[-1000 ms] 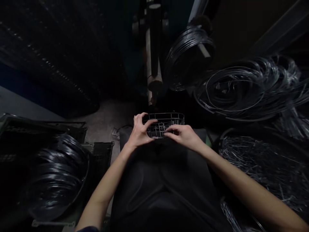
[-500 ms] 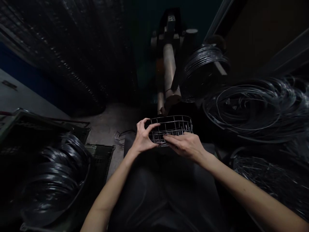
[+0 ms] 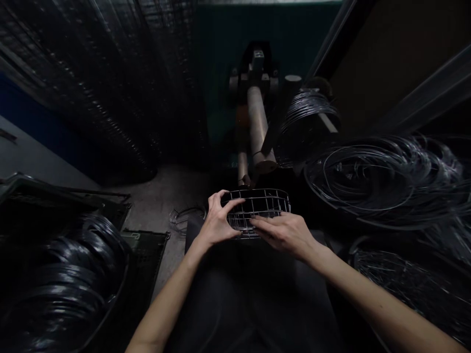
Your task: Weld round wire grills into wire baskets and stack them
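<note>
A small oval wire basket [image 3: 262, 205] of thin metal rods rests on my lap, over dark trousers [image 3: 250, 294]. My left hand [image 3: 217, 221] grips its left end, thumb on the near side and fingers curled over the rim. My right hand [image 3: 283, 232] lies on the basket's near right side with fingers closed along the wires. Both forearms reach in from the bottom of the view.
Loose coils of steel wire [image 3: 382, 176] lie at the right, with a heap of cut wire pieces [image 3: 405, 279] below them. A wire spool [image 3: 307, 125] and a machine shaft [image 3: 257, 127] stand ahead. A crate with black wire coils [image 3: 66, 274] sits at left. Wire mesh [image 3: 110, 88] leans at upper left.
The view has tilted up a little and shifted, so the machine ahead shows more. Both hands keep hold of the wire basket, with only small finger movements.
</note>
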Available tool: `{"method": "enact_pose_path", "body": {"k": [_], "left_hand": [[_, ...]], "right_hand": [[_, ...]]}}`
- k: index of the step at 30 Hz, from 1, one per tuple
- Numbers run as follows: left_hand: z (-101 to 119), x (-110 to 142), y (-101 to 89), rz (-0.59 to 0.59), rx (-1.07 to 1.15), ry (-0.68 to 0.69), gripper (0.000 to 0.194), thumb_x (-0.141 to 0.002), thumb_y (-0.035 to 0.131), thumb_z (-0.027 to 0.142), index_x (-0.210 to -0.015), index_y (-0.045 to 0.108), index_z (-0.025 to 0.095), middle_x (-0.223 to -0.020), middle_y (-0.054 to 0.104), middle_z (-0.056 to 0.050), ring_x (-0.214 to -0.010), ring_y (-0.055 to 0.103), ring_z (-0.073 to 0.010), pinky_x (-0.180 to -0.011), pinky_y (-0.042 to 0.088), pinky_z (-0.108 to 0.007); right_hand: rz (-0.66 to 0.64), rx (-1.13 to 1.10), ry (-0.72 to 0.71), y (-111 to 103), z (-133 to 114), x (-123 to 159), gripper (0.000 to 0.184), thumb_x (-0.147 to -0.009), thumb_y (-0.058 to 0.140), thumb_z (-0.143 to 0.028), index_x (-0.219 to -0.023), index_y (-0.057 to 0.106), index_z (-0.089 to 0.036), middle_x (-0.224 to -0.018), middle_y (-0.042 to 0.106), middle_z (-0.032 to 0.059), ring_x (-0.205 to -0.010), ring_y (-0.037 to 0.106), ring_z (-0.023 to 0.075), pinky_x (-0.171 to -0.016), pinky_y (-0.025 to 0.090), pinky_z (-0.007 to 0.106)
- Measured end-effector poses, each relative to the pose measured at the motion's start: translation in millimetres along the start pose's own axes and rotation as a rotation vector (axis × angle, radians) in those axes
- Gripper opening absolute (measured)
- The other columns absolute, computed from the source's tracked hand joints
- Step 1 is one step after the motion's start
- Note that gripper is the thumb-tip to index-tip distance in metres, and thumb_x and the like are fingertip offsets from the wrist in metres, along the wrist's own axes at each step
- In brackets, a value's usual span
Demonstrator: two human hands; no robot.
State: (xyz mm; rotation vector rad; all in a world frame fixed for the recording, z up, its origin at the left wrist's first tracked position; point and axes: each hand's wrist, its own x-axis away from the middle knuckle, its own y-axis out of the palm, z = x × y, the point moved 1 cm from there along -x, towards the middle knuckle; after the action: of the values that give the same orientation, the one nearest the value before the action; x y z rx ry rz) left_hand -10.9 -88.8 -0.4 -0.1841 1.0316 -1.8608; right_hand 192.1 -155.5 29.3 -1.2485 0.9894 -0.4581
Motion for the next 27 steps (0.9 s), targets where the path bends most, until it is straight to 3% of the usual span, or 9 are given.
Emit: {"method": "enact_pose_path", "body": {"k": [5, 17, 23, 27], "left_hand": [[3.6, 0.7, -4.1, 0.018, -0.017, 0.003, 0.076, -0.055, 0.084, 0.036, -0.125, 0.055, 0.028, -0.134, 0.027, -0.01, -0.126, 0.028, -0.035, -0.106, 0.035, -0.054], [-6.2, -28.3, -10.7, 0.003, 0.011, 0.011, 0.079, -0.052, 0.086, 0.033, -0.125, 0.055, 0.029, -0.131, 0.031, -0.01, -0.126, 0.03, -0.035, -0.105, 0.037, -0.053], [-5.5, -29.0, -16.1, -0.039, 0.003, 0.001, 0.077, -0.052, 0.086, 0.034, -0.123, 0.056, 0.028, -0.128, 0.035, -0.009, -0.124, 0.034, -0.0318, -0.106, 0.036, -0.05], [-7.9, -39.7, -20.4, -0.053, 0.011, -0.049, 0.078, -0.051, 0.086, 0.034, -0.123, 0.057, 0.029, -0.128, 0.036, -0.008, -0.124, 0.034, -0.0314, -0.106, 0.037, -0.049]], "right_hand": [[0.025, 0.016, -0.021, -4.7, -1.0, -1.6, 0.023, -0.093, 0.05, -0.026, -0.107, 0.068, -0.025, -0.102, 0.072, -0.0006, -0.067, 0.067, 0.0118, -0.055, 0.04, 0.026], [0.014, 0.03, 0.021, -5.5, 16.3, -20.5, 0.024, -0.092, 0.051, -0.028, -0.109, 0.068, -0.026, -0.102, 0.072, -0.0018, -0.067, 0.068, 0.0127, -0.053, 0.041, 0.025], [-0.056, 0.028, 0.104, -5.8, 13.9, -17.8, 0.025, -0.089, 0.056, -0.029, -0.11, 0.07, -0.029, -0.101, 0.073, -0.0023, -0.065, 0.067, 0.013, -0.054, 0.041, 0.025], [-0.032, 0.021, 0.141, -6.0, 18.2, -26.0, 0.025, -0.091, 0.054, -0.028, -0.11, 0.07, -0.031, -0.098, 0.073, -0.004, -0.065, 0.067, 0.0136, -0.05, 0.038, 0.024]]}}
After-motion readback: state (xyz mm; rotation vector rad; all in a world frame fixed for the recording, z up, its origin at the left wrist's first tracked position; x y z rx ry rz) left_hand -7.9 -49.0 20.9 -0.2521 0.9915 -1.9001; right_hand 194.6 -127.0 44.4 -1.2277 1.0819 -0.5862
